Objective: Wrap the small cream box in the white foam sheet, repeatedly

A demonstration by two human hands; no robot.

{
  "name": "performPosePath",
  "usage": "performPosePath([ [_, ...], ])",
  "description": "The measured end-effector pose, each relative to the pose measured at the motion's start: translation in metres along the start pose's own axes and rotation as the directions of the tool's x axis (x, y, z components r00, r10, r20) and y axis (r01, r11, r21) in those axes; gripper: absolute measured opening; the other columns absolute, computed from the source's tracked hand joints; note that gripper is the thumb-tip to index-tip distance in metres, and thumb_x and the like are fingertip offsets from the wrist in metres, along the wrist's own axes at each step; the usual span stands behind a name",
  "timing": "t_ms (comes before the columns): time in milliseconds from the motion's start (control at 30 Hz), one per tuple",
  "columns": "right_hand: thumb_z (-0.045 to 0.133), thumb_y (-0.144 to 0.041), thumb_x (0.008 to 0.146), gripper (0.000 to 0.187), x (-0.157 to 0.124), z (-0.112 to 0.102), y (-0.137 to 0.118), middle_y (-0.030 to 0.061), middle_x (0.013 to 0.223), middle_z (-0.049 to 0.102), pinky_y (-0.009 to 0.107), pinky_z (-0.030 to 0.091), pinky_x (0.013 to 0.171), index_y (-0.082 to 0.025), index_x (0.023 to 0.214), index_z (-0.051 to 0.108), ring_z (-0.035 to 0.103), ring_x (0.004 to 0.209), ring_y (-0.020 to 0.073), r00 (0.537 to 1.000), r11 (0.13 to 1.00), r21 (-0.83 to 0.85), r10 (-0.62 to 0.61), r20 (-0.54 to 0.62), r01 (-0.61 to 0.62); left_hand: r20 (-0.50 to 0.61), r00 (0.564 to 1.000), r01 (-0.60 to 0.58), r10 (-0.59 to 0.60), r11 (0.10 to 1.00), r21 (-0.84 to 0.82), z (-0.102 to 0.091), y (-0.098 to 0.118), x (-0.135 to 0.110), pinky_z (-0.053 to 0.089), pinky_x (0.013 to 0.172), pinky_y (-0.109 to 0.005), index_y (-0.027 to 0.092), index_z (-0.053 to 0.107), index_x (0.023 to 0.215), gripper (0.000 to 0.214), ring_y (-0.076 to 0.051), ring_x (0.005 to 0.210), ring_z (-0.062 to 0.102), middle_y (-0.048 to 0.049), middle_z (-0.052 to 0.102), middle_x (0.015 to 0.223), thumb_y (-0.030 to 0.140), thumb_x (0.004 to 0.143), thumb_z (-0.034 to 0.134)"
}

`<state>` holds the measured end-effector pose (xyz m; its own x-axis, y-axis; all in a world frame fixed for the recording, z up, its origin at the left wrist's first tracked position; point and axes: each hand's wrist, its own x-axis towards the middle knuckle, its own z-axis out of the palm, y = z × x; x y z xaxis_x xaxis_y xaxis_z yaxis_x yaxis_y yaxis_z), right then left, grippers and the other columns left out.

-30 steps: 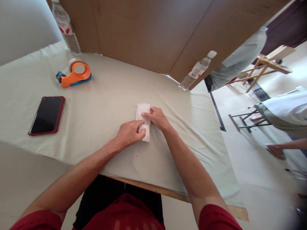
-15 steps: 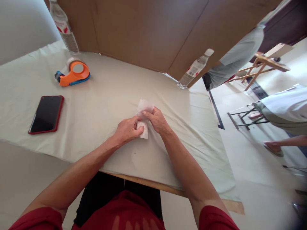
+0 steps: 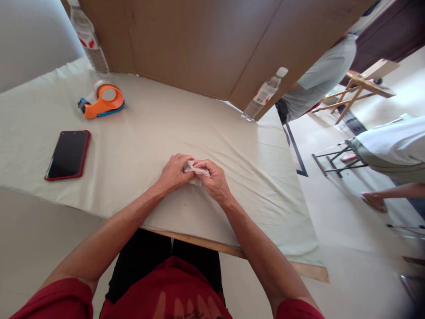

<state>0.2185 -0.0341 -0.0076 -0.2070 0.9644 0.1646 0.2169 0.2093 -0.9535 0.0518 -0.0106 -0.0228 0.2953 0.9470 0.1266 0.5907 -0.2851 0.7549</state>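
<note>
We pinch crumpled white paper [image 3: 198,170] between fingers of left hand [image 3: 174,173] and right hand [image 3: 216,181], frame centre; phone [image 3: 68,154] left, tape dispenser [image 3: 99,107] upper left.

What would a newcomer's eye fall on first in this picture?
Probably the bright orange tape dispenser, on the cloth at the left, beyond the phone. Next, the left hand and right hand near the middle, both holding a bunched white tissue. Then the large brown cardboard standing across the back.
</note>
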Motion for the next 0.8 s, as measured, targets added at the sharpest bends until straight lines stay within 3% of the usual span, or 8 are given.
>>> performPosePath([
  [200, 0.065, -0.035, 0.089, 0.02, -0.016, -0.006, 0.008, 0.0108, 0.135, 0.068, 0.047, 0.039, 0.117, -0.024, 0.106, 0.066, 0.056, 0.137, 0.0239, 0.991, 0.989, -0.095, -0.105, 0.078, 0.112, -0.003, 1.0, -0.016, 0.016, 0.999, -0.037, -0.002, 0.001, -0.003, 0.048, 0.098, -0.038, 0.021, 0.064, 0.107, 0.031, -0.025, 0.11, 0.06, -0.0071, 0.069, 0.115, 0.02, 0.076, 0.064],
  [467, 0.075, -0.033, 0.081, 0.06, -0.022, -0.014, 0.025, 0.0156, 0.149, 0.056, 0.055, 0.034, 0.121, -0.024, 0.137, 0.054, 0.042, 0.148, 0.0306, 0.913, 0.874, -0.303, -0.302, 0.273, 0.38, 0.056, 0.997, 0.074, -0.062, 0.964, -0.256, -0.005, 0.002, -0.007, 0.049, 0.077, -0.028, 0.02, 0.058, 0.101, 0.026, -0.016, 0.085, 0.061, -0.0015, 0.068, 0.099, 0.02, 0.075, 0.059],
  [633, 0.056, -0.021, 0.091, 0.046, -0.02, -0.007, 0.038, 0.0124, 0.148, 0.058, 0.053, 0.036, 0.121, -0.025, 0.137, 0.054, 0.046, 0.146, 0.0251, 0.9, 0.813, -0.387, -0.382, 0.209, 0.435, 0.054, 0.998, 0.038, -0.027, 0.977, -0.21, -0.008, 0.0, -0.004, 0.048, 0.076, -0.028, 0.018, 0.06, 0.1, 0.029, -0.016, 0.083, 0.06, -0.0023, 0.068, 0.096, 0.02, 0.071, 0.057],
  [800, 0.055, -0.022, 0.092, 0.04, -0.018, -0.006, 0.036, 0.0123, 0.146, 0.06, 0.051, 0.035, 0.122, -0.025, 0.132, 0.058, 0.046, 0.146, 0.0242, 0.933, 0.876, -0.325, -0.314, 0.174, 0.356, 0.02, 1.0, 0.002, 0.003, 0.976, -0.219, -0.007, -0.004, -0.002, 0.049, 0.077, -0.029, 0.017, 0.064, 0.101, 0.029, -0.017, 0.085, 0.061, -0.005, 0.07, 0.1, 0.026, 0.074, 0.057],
])
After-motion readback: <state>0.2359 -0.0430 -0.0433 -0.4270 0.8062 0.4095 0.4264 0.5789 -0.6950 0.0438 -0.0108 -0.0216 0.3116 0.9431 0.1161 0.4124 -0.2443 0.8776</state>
